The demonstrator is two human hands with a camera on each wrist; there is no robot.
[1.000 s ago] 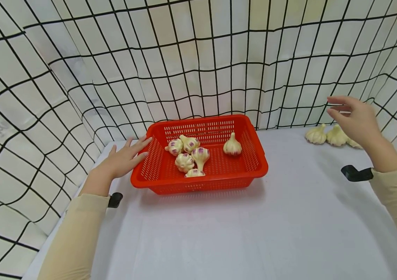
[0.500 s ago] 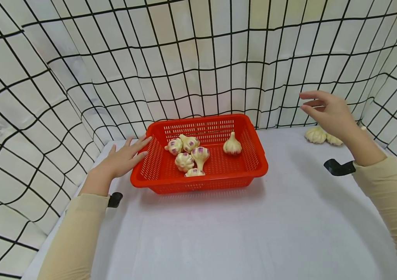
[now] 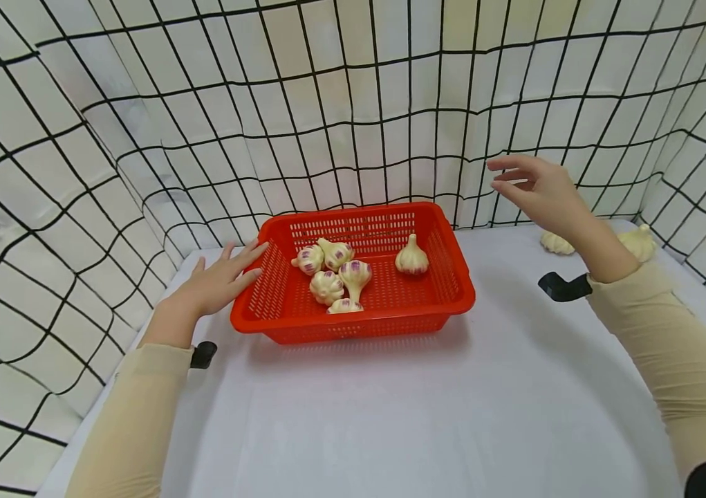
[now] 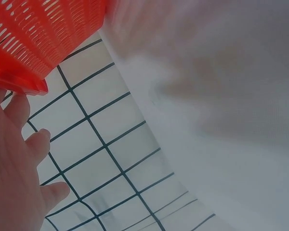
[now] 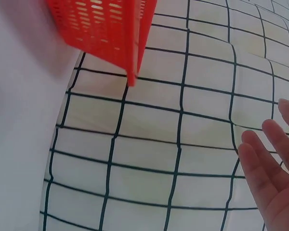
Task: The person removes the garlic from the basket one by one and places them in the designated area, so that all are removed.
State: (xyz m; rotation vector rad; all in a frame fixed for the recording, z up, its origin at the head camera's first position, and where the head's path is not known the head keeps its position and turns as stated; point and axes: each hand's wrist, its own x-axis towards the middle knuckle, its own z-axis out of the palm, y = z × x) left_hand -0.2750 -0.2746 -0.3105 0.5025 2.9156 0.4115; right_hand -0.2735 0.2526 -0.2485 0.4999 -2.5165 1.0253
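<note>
A red plastic basket [image 3: 353, 330] stands on the white table, with several garlic bulbs [image 3: 355, 277] bunched at its left. One more bulb [image 3: 411, 256] sits apart on the right side of the basket. My left hand [image 3: 216, 283] rests on the basket's left rim, fingers spread and straight; the left wrist view shows its fingertips [image 4: 19, 108] by the rim. In the air to the right of the basket is my right hand [image 3: 536, 190], fingers loosely bent and nothing in them. The right wrist view also has these fingers [image 5: 255, 168] empty.
Pale garlic bulbs [image 3: 556, 243] lie at the back right of the table, partly hidden by my right arm; another bulb [image 3: 637, 242] shows beyond it. Black netting [image 3: 353, 124] over white sheeting walls the back and sides.
My right hand has moved left, away from the bulbs at the back right and closer to the basket. The left hand and the basket's contents look the same.
</note>
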